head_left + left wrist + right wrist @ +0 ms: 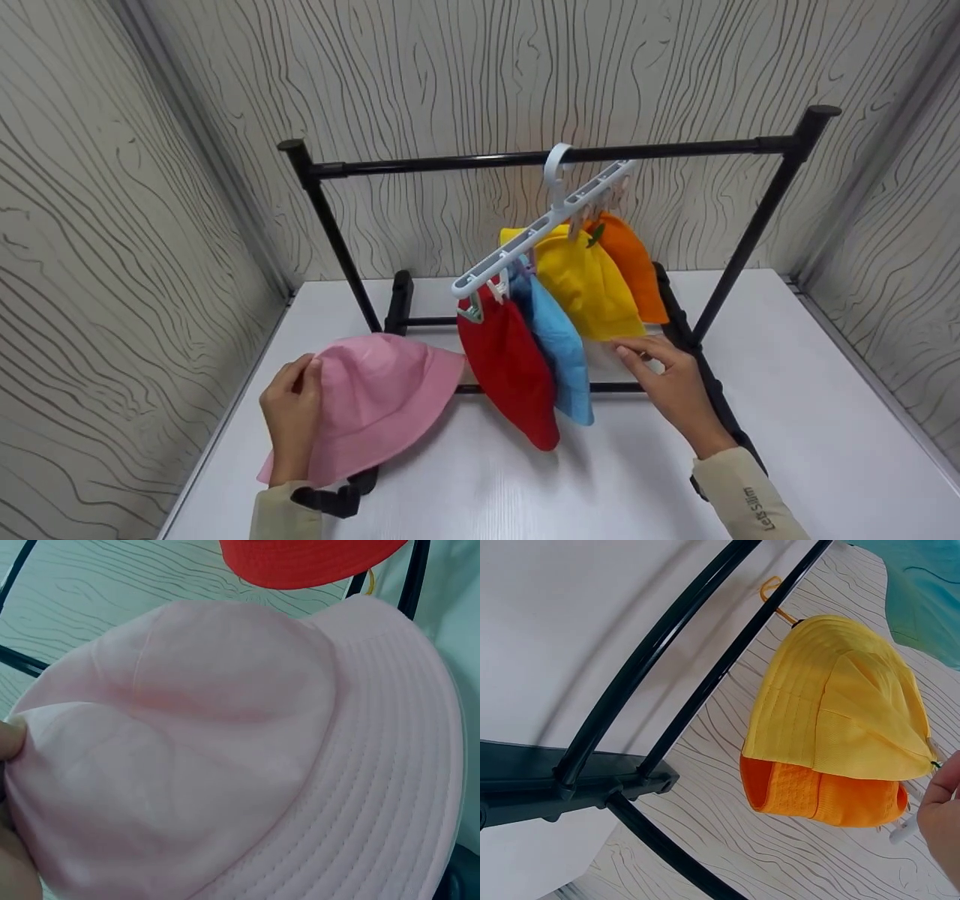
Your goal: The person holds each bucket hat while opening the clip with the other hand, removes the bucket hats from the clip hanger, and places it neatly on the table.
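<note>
My left hand [292, 412] pinches the crown of a pink bucket hat [382, 382] between thumb and fingers, left of the rack. The hat's stitched brim [390, 742] spreads to the right in the left wrist view. From a white clip hanger [525, 236] hang a red hat [506, 367], a light blue hat [559, 345], a yellow hat [589, 281] and an orange hat [634, 266]. My right hand [679, 386] is near the yellow hat's lower edge, its thumb and forefinger loosely bent, with no held thing visible.
The hanger hooks over the top bar [465, 161] of a black rack, whose feet stand on a white table [810, 420]. Small clips [472, 309] line the hanger. Wood-patterned panels [450, 75] enclose the back and sides.
</note>
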{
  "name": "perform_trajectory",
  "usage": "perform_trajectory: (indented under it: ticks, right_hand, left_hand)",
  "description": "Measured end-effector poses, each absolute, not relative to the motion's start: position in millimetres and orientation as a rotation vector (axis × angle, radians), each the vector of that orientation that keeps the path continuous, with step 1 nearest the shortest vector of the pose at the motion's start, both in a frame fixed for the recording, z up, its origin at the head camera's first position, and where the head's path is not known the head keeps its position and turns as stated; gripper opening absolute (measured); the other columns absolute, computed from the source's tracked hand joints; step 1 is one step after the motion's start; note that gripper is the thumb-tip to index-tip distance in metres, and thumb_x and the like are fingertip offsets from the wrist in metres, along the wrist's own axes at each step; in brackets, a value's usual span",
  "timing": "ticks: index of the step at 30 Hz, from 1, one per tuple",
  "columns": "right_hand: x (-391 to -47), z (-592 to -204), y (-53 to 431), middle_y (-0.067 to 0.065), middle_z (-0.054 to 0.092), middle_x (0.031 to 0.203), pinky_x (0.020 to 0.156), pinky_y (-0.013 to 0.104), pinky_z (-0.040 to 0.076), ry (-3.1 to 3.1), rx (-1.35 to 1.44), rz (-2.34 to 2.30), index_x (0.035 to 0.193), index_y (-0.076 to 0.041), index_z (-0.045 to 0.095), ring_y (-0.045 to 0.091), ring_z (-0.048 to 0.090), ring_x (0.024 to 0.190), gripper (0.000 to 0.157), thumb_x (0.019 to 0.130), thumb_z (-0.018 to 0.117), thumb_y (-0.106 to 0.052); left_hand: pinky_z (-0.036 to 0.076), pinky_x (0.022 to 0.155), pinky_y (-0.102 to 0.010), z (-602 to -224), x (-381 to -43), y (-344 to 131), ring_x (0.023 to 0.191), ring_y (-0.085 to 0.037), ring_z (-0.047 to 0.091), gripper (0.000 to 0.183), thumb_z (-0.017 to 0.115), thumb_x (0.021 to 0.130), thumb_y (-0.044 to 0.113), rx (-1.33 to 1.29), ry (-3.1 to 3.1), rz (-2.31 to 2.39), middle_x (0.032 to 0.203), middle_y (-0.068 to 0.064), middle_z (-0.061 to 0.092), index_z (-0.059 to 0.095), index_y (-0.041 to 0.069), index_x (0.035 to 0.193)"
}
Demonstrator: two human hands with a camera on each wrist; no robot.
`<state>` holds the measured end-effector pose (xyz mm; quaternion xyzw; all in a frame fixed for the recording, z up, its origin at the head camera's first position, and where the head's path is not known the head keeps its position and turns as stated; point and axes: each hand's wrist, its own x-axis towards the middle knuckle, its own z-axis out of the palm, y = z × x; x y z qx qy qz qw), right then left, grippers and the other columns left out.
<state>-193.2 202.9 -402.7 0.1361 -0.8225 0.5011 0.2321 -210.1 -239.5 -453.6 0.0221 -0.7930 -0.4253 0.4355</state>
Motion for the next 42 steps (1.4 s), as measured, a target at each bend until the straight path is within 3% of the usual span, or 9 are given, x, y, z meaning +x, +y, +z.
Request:
perform_trajectory:
  ticks: [8, 18, 26, 29, 35, 42]
  right_hand:
    - [-193, -404, 204, 0.008, 0.066, 0.097, 0.073, 0.009, 0.042, -2.288, 0.337, 1.354, 0.102, -0.004, 0.068, 0.006, 0.05, 0.083, 0.021, 0.081, 0.064, -0.002]
    - [-194, -409, 206, 0.003, 0.067, 0.096, 0.073, 0.009, 0.042, -2.307, 0.327, 1.322, 0.102, -0.006, 0.068, 0.007, 0.052, 0.083, 0.021, 0.081, 0.064, -0.001]
    - [-194, -411, 207, 0.003, 0.067, 0.095, 0.073, 0.011, 0.041, -2.33, 0.297, 1.351, 0.102, -0.006, 0.068, 0.006, 0.051, 0.084, 0.02, 0.083, 0.063, -0.004]
    - [-194, -412, 207, 0.003, 0.067, 0.095, 0.073, 0.012, 0.041, -2.321, 0.303, 1.353, 0.101, -0.005, 0.069, 0.006, 0.051, 0.083, 0.02, 0.082, 0.063, -0.003]
    - [-194, -413, 208, 0.004, 0.067, 0.095, 0.072, 0.011, 0.042, -2.318, 0.315, 1.343, 0.101, -0.006, 0.069, 0.007, 0.052, 0.082, 0.02, 0.082, 0.063, -0.002]
    - [-194, -413, 210, 0.002, 0.067, 0.096, 0.073, 0.01, 0.042, -2.347, 0.288, 1.324, 0.102, -0.006, 0.068, 0.006, 0.052, 0.084, 0.02, 0.083, 0.062, -0.004]
  left_hand:
    - [0.039, 0.063, -0.004, -461, -206, -253, 0.073, 0.007, 0.05, 0.019, 0.063, 0.085, 0.01, 0.207, -1.966, -1.123, 0.085, -0.013, 0.066, 0.067, -0.003, 0.098]
    - [0.041, 0.068, -0.004, -474, -197, -269, 0.082, 0.002, 0.053, 0.035, 0.055, 0.089, 0.029, 0.474, -2.006, -1.296, 0.103, -0.012, 0.064, 0.063, 0.003, 0.111]
    - [0.037, 0.072, -0.005, -482, -195, -276, 0.095, -0.02, 0.057, 0.037, 0.052, 0.091, 0.026, 0.536, -2.007, -1.243, 0.108, -0.021, 0.062, 0.061, -0.003, 0.111]
    - [0.037, 0.073, -0.009, -485, -195, -278, 0.096, -0.023, 0.056, 0.038, 0.051, 0.092, 0.028, 0.567, -2.002, -1.25, 0.108, -0.021, 0.062, 0.06, -0.003, 0.112]
    - [0.038, 0.074, -0.015, -490, -193, -286, 0.093, -0.018, 0.054, 0.039, 0.051, 0.091, 0.029, 0.66, -1.972, -1.254, 0.108, -0.021, 0.062, 0.061, -0.003, 0.112]
    - [0.038, 0.07, -0.019, -497, -189, -293, 0.077, 0.001, 0.045, 0.04, 0.051, 0.091, 0.03, 0.743, -1.931, -1.255, 0.103, -0.02, 0.062, 0.062, -0.002, 0.112]
